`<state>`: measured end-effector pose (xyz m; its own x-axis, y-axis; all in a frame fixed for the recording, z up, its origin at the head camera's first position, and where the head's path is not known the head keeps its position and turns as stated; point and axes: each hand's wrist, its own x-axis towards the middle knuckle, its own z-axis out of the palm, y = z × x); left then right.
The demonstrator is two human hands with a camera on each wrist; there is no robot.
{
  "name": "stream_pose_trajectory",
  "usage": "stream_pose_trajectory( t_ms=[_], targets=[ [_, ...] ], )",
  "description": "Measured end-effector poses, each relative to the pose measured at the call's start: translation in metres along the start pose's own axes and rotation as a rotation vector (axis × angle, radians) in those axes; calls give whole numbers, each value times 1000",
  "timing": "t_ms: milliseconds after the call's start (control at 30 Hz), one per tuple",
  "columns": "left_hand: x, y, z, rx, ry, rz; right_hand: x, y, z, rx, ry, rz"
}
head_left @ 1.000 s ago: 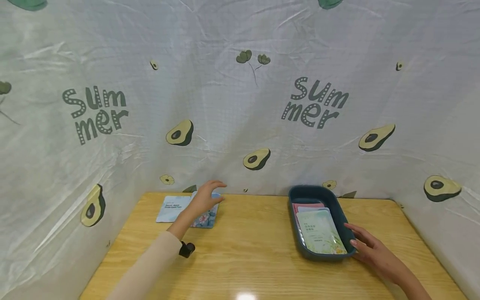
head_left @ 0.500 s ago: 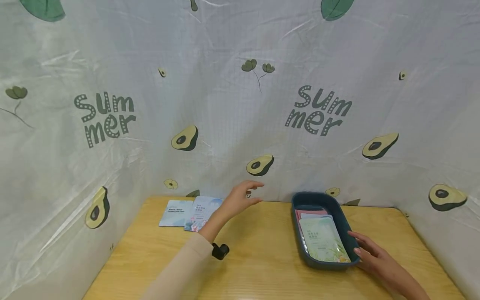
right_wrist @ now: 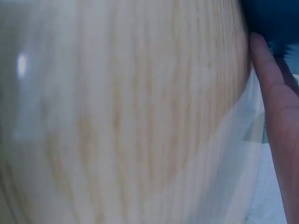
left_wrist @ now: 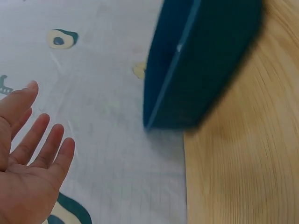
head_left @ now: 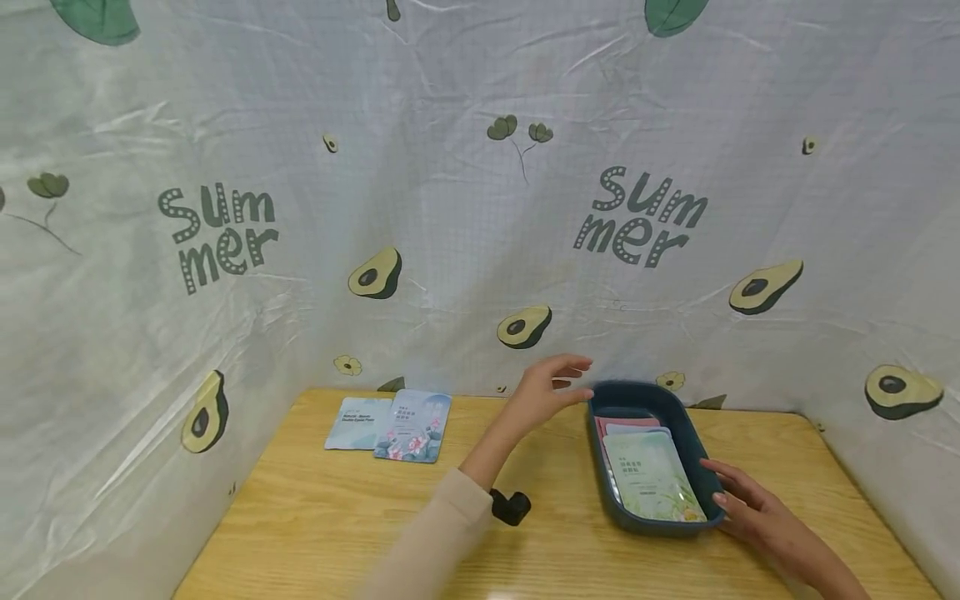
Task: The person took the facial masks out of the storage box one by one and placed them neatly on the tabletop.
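In the head view my left hand [head_left: 542,393] is raised just left of the dark blue bin [head_left: 617,515], its thumb and fingers apart and holding nothing. The left wrist view shows this hand [left_wrist: 32,172] with spread fingers, away from the bin [left_wrist: 215,60]. My right hand [head_left: 772,525] touches the bin's near right rim with thumb and fingertips, fingers fairly straight. Inside the bin lies a pale green flowered sachet [head_left: 651,475], on top of a pink packet [head_left: 624,423] and another pale one. At the back left, a blue flowered sachet [head_left: 412,427] overlaps a light blue sachet [head_left: 354,423].
The wooden table [head_left: 315,517] meets a white curtain [head_left: 435,167] printed with avocados and lettering at the back and sides. A black wrist camera [head_left: 512,507] is strapped to my left wrist. The bin stands near the table's back edge.
My left hand has moved right, from above the two sachets to beside the bin. The blue flowered sachet is now uncovered. The right hand stays at the bin's rim.
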<state>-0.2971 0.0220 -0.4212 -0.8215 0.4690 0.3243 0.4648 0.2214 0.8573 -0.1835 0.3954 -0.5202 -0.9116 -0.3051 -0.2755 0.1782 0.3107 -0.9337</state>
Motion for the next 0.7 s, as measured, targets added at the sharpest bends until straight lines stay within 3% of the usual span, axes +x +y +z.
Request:
stream_pose_trajectory(
  t_ms=[267, 400, 533, 700],
  targets=[
    [16, 11, 41, -359, 99, -12, -1, 2, 0, -20, -14, -6],
    [18, 7, 57, -499, 206, -48, -2, 2, 0, -11, -18, -11],
    [16, 0, 69, -555, 319, -82, -1, 1, -1, -27, -23, -28],
    [17, -9, 83, -500, 282, -118, -1, 1, -2, -11, -37, -39]
  ],
)
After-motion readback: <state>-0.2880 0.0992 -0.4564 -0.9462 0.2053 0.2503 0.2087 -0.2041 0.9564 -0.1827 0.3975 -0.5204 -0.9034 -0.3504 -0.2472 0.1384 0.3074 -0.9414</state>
